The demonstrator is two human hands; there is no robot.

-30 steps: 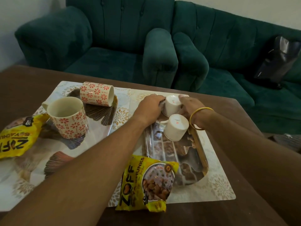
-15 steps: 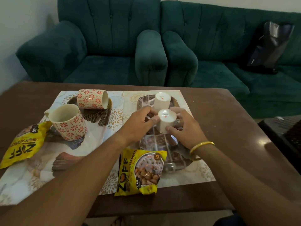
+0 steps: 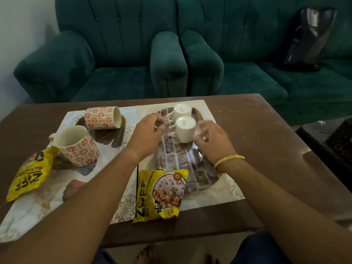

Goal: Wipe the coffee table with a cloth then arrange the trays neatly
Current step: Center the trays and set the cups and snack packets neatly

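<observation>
Two white cups stand upside down on a shiny oval tray [image 3: 192,161], the near cup [image 3: 185,130] just in front of the far cup [image 3: 182,111]. My left hand [image 3: 150,130] hovers left of the near cup by its handle, fingers loosely apart. On the cup's right, my right hand [image 3: 211,140] has its fingertips close to the cup's base. Neither hand grips it. A flat feather-print tray [image 3: 57,180] at left carries an upright patterned mug [image 3: 76,147] and a patterned mug lying on its side [image 3: 102,118]. No cloth is in view.
The brown coffee table [image 3: 266,140] also holds a yellow snack packet [image 3: 30,174] at left and another packet [image 3: 162,195] at the oval tray's near end. Green sofas stand behind, with a black bag [image 3: 308,39] on one. A dark stand [image 3: 339,141] sits right.
Both hands moved from the far cup to the near cup, stood it upside down on the oval tray, then let go and drew slightly apart. The view pulled back.
</observation>
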